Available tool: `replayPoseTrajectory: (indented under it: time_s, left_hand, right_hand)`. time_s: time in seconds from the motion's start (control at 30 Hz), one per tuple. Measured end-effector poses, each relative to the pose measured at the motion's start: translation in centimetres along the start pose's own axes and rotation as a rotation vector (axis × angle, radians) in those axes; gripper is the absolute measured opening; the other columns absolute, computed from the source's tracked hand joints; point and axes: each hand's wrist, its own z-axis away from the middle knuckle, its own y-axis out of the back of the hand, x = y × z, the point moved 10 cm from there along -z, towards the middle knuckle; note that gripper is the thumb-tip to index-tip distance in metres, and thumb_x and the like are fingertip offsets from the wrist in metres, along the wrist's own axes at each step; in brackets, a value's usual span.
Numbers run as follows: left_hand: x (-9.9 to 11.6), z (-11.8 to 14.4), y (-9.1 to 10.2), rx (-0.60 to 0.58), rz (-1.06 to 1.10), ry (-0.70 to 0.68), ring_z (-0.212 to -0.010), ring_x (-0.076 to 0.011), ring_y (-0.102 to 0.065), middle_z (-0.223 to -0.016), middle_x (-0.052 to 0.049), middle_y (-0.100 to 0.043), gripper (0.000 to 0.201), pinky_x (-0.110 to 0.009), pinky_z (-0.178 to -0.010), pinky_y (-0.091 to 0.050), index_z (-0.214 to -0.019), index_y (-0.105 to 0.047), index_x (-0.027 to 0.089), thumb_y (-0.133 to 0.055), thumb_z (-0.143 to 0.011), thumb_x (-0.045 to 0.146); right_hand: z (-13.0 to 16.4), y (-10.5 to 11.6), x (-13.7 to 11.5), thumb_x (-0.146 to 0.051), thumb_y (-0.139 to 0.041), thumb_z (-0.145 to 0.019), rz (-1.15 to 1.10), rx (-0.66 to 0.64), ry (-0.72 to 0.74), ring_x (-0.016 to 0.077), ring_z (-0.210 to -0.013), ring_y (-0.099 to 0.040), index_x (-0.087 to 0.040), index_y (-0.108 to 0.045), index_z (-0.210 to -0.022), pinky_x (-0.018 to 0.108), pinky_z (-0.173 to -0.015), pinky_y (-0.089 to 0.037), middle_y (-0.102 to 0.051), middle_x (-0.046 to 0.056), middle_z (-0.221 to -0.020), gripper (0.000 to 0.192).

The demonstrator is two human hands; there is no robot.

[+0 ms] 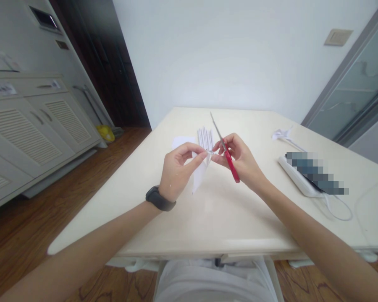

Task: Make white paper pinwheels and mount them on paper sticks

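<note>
My left hand (178, 165) pinches a white pleated, fan-folded paper (204, 144) at its middle, above the cream table (208, 218). My right hand (241, 161) grips red-handled scissors (228, 157), whose metal blades point up and away, and its fingertips also touch the paper's pinched middle. The pleats spread upward above the fingers, and a lower part of the paper hangs below my left hand. A black band sits on my left wrist.
A small folded white paper piece (282, 134) lies at the far right of the table. A white power strip (299, 178) with a cable lies on the right, partly blurred out. White cabinets (28, 130) stand left, across a wooden floor.
</note>
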Motion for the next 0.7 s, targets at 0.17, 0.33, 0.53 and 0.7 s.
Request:
replayPoseTrajectory:
  time_s: [0.17,0.33,0.53,0.7]
  left_hand:
    - [-0.5,0.0,-0.4,-0.028,0.038,0.019,-0.079,-0.015,-0.057,-0.08,-0.003,-0.061,0.008,-0.026,-0.075,-0.044,-0.076,-0.062,0.017,-0.062,-0.076,0.024]
    - [-1.1,0.1,-1.1,-0.094,0.036,0.051,-0.077,-0.0151,-0.057,-0.08,-0.003,-0.062,0.009,-0.027,-0.073,-0.045,-0.078,-0.062,0.017,-0.063,-0.076,0.025]
    - [-1.2,0.2,-1.3,-0.124,0.016,0.077,-0.079,-0.0163,-0.057,-0.083,-0.004,-0.063,0.011,-0.028,-0.074,-0.045,-0.078,-0.062,0.017,-0.063,-0.075,0.027]
    - [-1.2,0.2,-1.4,-0.133,0.047,0.109,-0.08,-0.0156,-0.057,-0.083,-0.003,-0.062,0.013,-0.027,-0.075,-0.045,-0.082,-0.062,0.017,-0.063,-0.075,0.028]
  right_hand:
    - [-0.1,-0.6,-0.2,-0.03,-0.069,-0.07,-0.273,-0.06,-0.017,0.013,-0.076,-0.05,-0.022,-0.042,-0.08,0.028,-0.068,-0.042,-0.057,0.0,-0.087,0.03]
    - [0.0,-0.9,-0.5,-0.033,-0.072,-0.067,-0.298,-0.067,0.002,0.0123,-0.071,-0.049,-0.022,-0.042,-0.08,0.028,-0.066,-0.04,-0.056,-0.001,-0.081,0.034]
    - [-0.1,-1.0,-0.4,-0.035,-0.071,-0.068,-0.325,-0.089,-0.007,0.0118,-0.069,-0.049,-0.022,-0.041,-0.081,0.027,-0.063,-0.039,-0.056,-0.001,-0.079,0.035]
    - [-0.1,-1.0,-0.5,-0.03,-0.068,-0.071,-0.352,-0.087,-0.009,0.0116,-0.07,-0.049,-0.022,-0.04,-0.08,0.027,-0.063,-0.039,-0.055,-0.002,-0.078,0.031]
